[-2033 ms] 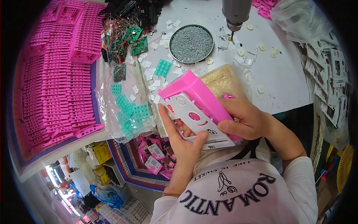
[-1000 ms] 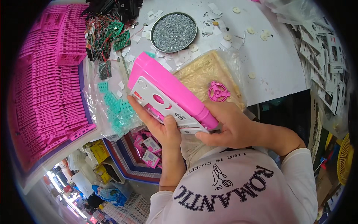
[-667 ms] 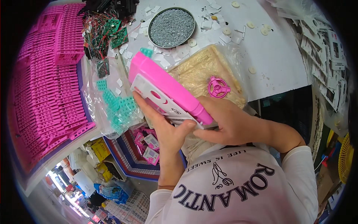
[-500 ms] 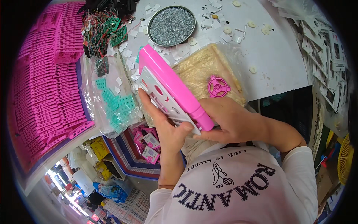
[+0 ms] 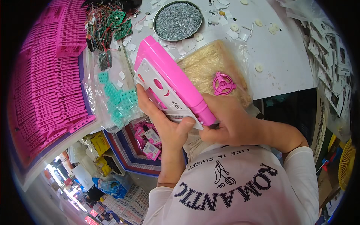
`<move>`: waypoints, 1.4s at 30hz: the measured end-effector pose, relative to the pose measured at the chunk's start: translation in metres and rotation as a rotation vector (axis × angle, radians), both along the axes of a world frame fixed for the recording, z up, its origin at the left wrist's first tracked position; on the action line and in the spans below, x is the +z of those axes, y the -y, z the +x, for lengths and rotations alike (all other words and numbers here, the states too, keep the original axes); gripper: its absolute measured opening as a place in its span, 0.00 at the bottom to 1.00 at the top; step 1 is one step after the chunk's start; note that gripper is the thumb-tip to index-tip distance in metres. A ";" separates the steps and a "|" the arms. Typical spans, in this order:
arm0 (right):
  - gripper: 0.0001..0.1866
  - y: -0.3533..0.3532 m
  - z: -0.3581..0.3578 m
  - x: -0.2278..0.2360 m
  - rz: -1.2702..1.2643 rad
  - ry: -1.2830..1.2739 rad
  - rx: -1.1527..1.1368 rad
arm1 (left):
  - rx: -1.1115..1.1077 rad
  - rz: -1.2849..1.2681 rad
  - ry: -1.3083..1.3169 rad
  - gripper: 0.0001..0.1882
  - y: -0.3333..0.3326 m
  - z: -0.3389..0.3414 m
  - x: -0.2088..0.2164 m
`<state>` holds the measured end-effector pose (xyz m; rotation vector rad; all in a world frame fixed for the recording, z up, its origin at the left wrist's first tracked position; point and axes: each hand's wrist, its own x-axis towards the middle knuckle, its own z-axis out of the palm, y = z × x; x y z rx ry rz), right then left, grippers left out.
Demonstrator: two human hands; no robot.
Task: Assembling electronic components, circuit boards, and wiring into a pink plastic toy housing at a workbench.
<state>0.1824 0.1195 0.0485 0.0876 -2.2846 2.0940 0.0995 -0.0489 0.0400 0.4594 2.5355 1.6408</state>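
The white table [image 5: 287, 65] fills the upper part of my remote view, strewn with white scraps [image 5: 188, 44] and pale discs [image 5: 258, 67]; the round dish [image 5: 178, 39] of small grey metal pieces [image 5: 178, 21] serves as my landmark. Nearer the person than the dish, I note the pink housing [image 5: 168, 71], long and held aslant, with the white panel [image 5: 169, 100] lying along its left side; I cannot tell whether the two are fully seated together. The left hand [image 5: 167, 129] has its grip closed on the white panel, thumb over the near end and fingers extended along the left edge, partly hidden. The right hand [image 5: 232, 122] has its grip curled around the near end of the pink housing, some fingertips out of my sight.

Nearer than the dish and to its right is a wrapped yellowish pad [image 5: 204, 63], bearing a pink wheel [image 5: 224, 83]. Left of the dish lie wired green circuit boards [image 5: 118, 24]; nearer than these, turquoise key sheets [image 5: 116, 101] rest on clear plastic. Far left of the dish I see dense rows of pink parts [image 5: 56, 78]; far right of it, heaped white plates [image 5: 341, 71].
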 end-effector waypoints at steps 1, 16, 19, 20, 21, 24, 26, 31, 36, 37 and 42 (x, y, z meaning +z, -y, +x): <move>0.20 0.000 0.000 0.001 0.022 -0.059 0.011 | -0.007 0.006 0.001 0.82 0.002 -0.001 -0.001; 0.31 -0.002 -0.003 0.000 -0.123 -0.102 0.052 | 0.015 -0.001 -0.076 0.86 0.006 -0.004 -0.012; 0.33 -0.013 0.008 0.000 -0.266 0.116 0.091 | 0.106 0.373 0.155 0.62 0.014 -0.018 -0.009; 0.32 -0.021 0.010 -0.001 -0.355 0.156 0.126 | 0.152 0.546 0.277 0.50 0.020 -0.025 -0.005; 0.31 -0.025 0.011 -0.001 -0.444 0.196 0.160 | 0.195 0.718 0.400 0.38 0.022 -0.029 -0.003; 0.25 -0.038 0.000 0.025 -0.231 0.306 0.014 | 0.050 0.530 0.200 0.19 0.021 -0.023 -0.008; 0.22 -0.036 -0.005 0.015 -0.220 0.231 -0.063 | 0.071 0.505 0.186 0.21 0.005 -0.017 0.003; 0.16 -0.023 -0.009 0.005 -0.417 0.135 -0.179 | 0.163 0.641 0.329 0.21 -0.013 -0.008 0.024; 0.27 -0.035 -0.006 0.018 -0.412 0.379 0.076 | 0.152 0.549 0.294 0.18 0.010 -0.019 0.018; 0.29 -0.034 -0.004 0.021 -0.426 0.415 0.067 | 0.160 0.548 0.275 0.18 0.010 -0.020 0.018; 0.31 -0.025 -0.002 0.009 -0.565 0.344 -0.030 | 0.132 0.561 0.191 0.18 0.004 -0.027 0.013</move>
